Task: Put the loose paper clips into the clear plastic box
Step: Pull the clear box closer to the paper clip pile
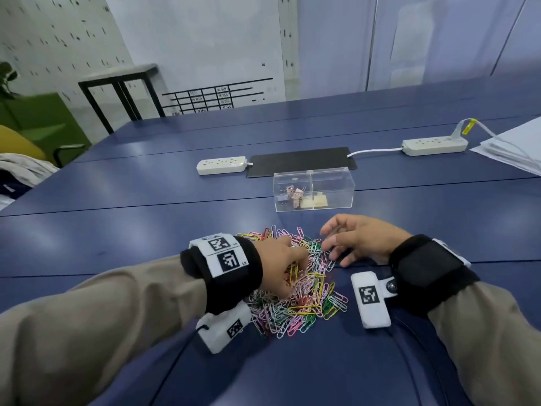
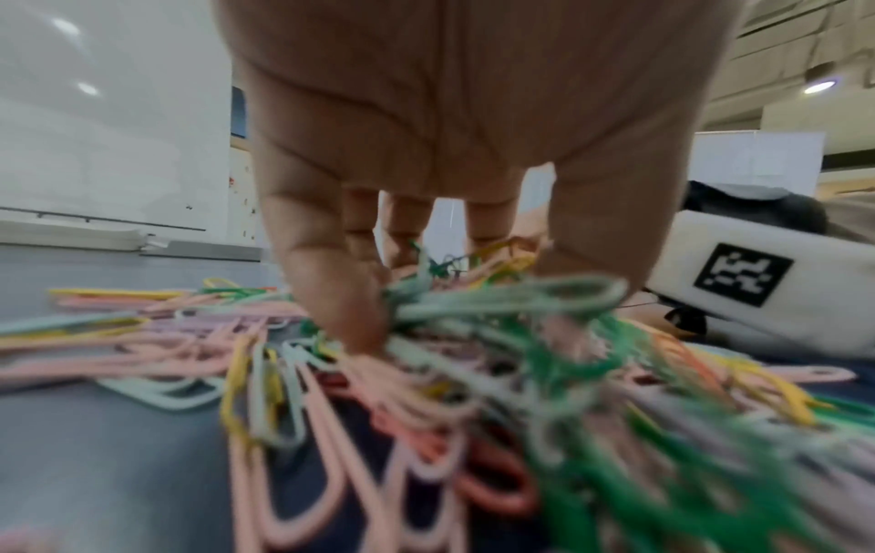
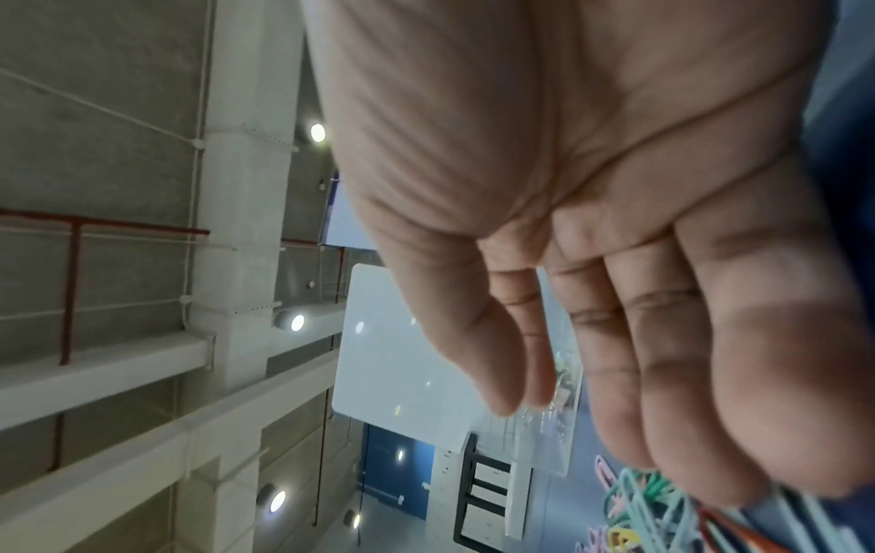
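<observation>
- Broadly, the dark blue table top [image 1: 123, 238] fills the scene, with white power strips, a black mat and stacked paper further out; a white wall stands behind.
- Clear plastic box [image 1: 314, 189], long axis left to right, sits straight ahead of both hands — beyond the heap, nearer the right one.
- Heap of coloured loose paper clips [image 1: 304, 300] lies between the wrists.
- Left hand [image 1: 279, 266] digs in, fingers curled round a bunch of clips.
- Right hand [image 1: 358, 237] hovers relaxed and empty at the heap's far edge.
</observation>
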Tool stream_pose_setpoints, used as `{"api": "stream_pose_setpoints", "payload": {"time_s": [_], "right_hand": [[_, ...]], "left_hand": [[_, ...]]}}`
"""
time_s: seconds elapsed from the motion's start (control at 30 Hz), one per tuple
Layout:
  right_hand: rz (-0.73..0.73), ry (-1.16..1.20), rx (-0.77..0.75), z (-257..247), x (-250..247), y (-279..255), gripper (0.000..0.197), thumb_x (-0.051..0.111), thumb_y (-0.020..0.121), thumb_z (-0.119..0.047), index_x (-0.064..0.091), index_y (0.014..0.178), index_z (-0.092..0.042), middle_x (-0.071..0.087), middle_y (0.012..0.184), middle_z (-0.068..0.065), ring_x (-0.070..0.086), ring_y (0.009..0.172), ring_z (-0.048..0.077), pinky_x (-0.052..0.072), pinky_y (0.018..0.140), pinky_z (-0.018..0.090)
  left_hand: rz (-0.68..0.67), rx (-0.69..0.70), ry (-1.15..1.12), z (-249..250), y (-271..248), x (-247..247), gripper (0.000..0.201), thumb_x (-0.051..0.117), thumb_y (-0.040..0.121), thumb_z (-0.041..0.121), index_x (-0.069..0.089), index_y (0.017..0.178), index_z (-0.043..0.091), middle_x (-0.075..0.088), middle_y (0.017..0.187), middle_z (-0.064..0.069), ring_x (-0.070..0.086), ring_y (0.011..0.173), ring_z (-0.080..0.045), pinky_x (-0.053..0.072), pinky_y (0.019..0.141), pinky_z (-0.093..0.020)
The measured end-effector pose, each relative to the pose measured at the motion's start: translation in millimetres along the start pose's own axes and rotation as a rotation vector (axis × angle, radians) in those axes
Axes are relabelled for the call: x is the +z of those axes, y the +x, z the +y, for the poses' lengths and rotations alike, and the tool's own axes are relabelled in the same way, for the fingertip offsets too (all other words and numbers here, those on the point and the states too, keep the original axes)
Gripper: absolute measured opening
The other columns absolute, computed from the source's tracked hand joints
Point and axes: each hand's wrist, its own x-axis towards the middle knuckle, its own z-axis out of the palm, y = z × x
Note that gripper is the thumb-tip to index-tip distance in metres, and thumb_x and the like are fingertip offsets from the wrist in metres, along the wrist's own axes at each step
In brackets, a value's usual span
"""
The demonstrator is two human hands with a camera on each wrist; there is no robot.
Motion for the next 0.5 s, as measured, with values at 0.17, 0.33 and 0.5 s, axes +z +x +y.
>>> {"api": "stream_pose_setpoints", "payload": {"time_s": [0.17, 0.33, 0.5], "right_hand": [[-0.002, 0.119, -0.021, 6, -6, 4, 0.013, 0.054, 0.087, -0.001, 0.053, 0.096, -0.011, 0.065, 0.087, 0.014, 0.063, 0.061, 0.019, 0.052, 0.047, 0.025], [-0.007, 0.191, -0.043, 10, -10, 4, 0.012, 0.054, 0.087, -0.002, 0.053, 0.096, -0.011, 0.065, 0.085, 0.014, 0.063, 0.06, 0.019, 0.051, 0.046, 0.024], [-0.013, 0.194, -0.059, 10, -10, 5, 0.013, 0.054, 0.087, -0.001, 0.053, 0.095, -0.01, 0.064, 0.084, 0.013, 0.063, 0.06, 0.02, 0.051, 0.046, 0.025]], "left_hand": [[-0.022, -0.039, -0.066, -4, 7, -6, 0.035, 0.065, 0.077, 0.022, 0.052, 0.11, 0.022, 0.054, 0.105, -0.006, 0.056, 0.093, -0.024, 0.048, 0.081, -0.034], [0.102, -0.104, -0.24, -14, 3, -24, 0.012, 0.062, 0.08, 0.01, 0.058, 0.085, 0.02, 0.057, 0.067, 0.01, 0.057, 0.056, -0.006, 0.048, 0.057, -0.02], [0.189, -0.093, -0.352, -17, -6, -59, 0.024, 0.059, 0.078, 0.003, 0.058, 0.071, 0.026, 0.06, 0.068, 0.009, 0.06, 0.058, -0.01, 0.054, 0.06, -0.022]]}}
